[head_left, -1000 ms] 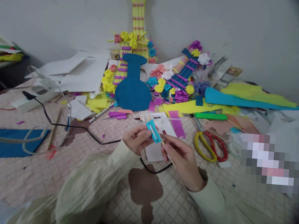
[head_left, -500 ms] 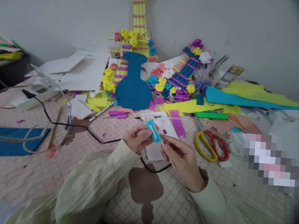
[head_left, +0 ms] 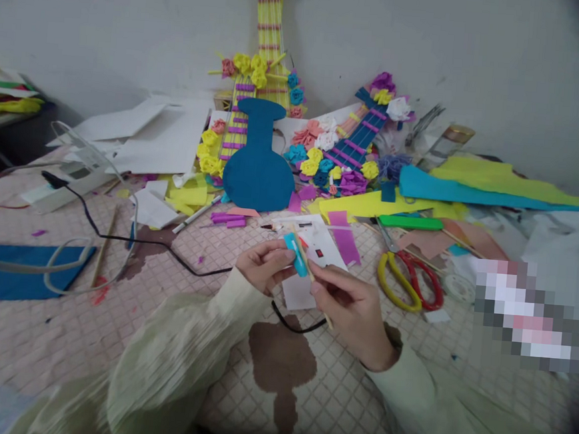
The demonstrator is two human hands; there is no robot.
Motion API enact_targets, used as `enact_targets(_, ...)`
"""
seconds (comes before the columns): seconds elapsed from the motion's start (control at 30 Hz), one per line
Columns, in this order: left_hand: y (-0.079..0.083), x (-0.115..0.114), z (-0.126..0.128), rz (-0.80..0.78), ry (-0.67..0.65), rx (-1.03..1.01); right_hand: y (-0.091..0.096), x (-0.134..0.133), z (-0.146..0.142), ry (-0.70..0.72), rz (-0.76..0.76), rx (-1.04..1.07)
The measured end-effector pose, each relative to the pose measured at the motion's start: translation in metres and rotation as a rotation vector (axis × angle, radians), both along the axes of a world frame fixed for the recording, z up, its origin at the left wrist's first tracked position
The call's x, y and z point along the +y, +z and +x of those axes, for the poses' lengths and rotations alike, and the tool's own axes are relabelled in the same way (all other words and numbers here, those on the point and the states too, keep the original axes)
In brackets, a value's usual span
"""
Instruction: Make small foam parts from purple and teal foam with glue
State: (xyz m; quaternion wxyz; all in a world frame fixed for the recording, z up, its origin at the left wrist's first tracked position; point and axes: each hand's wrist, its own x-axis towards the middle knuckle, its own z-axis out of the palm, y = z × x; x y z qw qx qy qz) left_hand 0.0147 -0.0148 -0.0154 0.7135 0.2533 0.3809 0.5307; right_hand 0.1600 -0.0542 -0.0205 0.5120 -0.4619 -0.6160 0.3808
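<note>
My left hand [head_left: 263,265] pinches a small turquoise foam strip [head_left: 294,253] that has a white line of glue along it. My right hand [head_left: 350,309] grips a thin wooden stick [head_left: 311,275] and lays its upper part against the strip. Both hands hover just above a pink quilted cloth [head_left: 50,332], over a white scrap of paper [head_left: 298,291] and a black cable [head_left: 176,255].
A blue guitar-shaped foam cut-out [head_left: 258,168] leans among paper-flower guitars [head_left: 260,74] at the wall. Yellow-and-red scissors [head_left: 407,280] and a green cutter [head_left: 409,222] lie to the right. White sheets [head_left: 155,139] and a blue strip [head_left: 19,269] lie to the left.
The stick has swung up from below the strip and now lies against it. The strip has turned a little more upright between my fingers.
</note>
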Motion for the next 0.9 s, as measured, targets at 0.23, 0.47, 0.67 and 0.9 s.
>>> enact_targets(0.23,0.005,-0.0017,0.0021,-0.033,0.042,-0.002,0.0033,0.0002,0.001,0.016,0.041,-0.028)
enact_targets(0.47,0.0065,-0.0022,0.0017,-0.028,0.028,0.014,0.0036,0.0004,0.0031,0.03,0.093,-0.077)
enact_targets(0.67,0.0052,-0.0022,0.0001,-0.014,0.001,0.032,0.0027,-0.0004,0.004,0.027,0.122,-0.106)
enact_targets(0.9,0.0047,-0.0022,-0.0014,0.013,-0.032,0.038,0.0068,-0.0008,0.004,0.044,0.089,-0.067)
